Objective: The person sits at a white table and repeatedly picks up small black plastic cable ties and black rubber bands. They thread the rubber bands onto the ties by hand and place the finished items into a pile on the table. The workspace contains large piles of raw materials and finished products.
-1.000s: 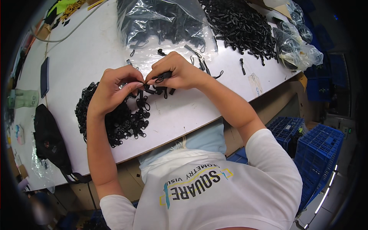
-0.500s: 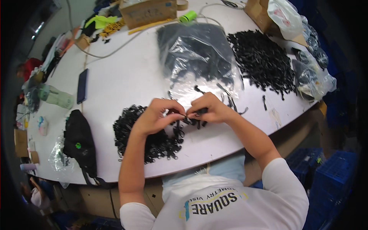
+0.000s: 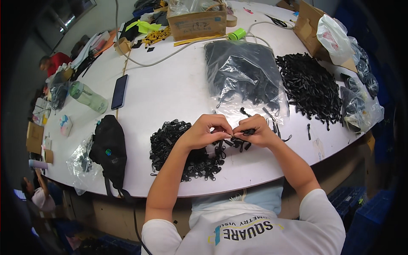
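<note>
Above the near part of the table, my left hand (image 3: 205, 132) and my right hand (image 3: 260, 134) meet fingertip to fingertip in a pinch. Too little shows of the tiny dark piece between the left fingertips to name it. Curled in my right hand's fingers is a black zipper pull (image 3: 248, 132). Beneath and left of my left hand spreads a heap of black pieces with ring-shaped ends (image 3: 168, 142), partly covered by my forearm. Several loose black looped pieces lie just beyond and below my hands. A clear plastic bag (image 3: 242, 72) full of black pieces lies farther off.
To the right are a large heap of black tabs (image 3: 312, 87), filled plastic bags (image 3: 361, 106) and a cardboard box (image 3: 309, 26). Leftward lie a phone (image 3: 119, 92), a green bottle (image 3: 88, 97) and a black bag (image 3: 109, 146). A cable (image 3: 170, 56) crosses the far side.
The whole view has shifted, so the table and hands appear farther right and slightly lower. My hands stay pinched together over the same spot.
</note>
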`<state>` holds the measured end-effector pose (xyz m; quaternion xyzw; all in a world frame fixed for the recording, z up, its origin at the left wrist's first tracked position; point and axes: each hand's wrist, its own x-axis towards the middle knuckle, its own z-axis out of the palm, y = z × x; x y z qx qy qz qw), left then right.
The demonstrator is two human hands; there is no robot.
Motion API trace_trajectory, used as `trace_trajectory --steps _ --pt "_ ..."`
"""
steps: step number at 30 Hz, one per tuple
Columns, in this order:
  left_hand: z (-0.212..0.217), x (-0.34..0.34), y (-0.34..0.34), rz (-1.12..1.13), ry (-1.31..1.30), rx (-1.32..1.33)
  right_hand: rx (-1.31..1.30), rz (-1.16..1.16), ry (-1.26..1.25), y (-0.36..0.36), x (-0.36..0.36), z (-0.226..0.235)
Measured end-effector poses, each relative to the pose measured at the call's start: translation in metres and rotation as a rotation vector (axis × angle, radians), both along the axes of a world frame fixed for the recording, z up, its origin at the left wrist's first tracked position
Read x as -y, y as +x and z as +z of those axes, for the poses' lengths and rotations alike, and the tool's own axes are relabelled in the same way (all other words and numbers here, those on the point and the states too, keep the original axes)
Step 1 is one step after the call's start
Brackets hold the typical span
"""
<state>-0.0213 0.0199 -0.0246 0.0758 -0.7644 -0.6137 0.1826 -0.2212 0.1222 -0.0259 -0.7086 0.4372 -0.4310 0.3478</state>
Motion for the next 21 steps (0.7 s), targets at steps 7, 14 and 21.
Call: trace_trajectory --steps 7,14,21 --pt "-0.0018 -0.0033 -0.0022 0.012 0.021 -0.073 0.056 0.072 0.095 -0.0020 -0.0016 -0.0003" --pt "0.0028 -0.0015 0.0001 0.004 -0.006 0.008 0.119 0.078 0.149 -0.0041 -0.0007 0.0023" --pt "0.0058 -0.0061 -0.0036 0.018 -0.101 -0.034 0.077 0.137 0.176 -0.0062 0.0000 -0.0034"
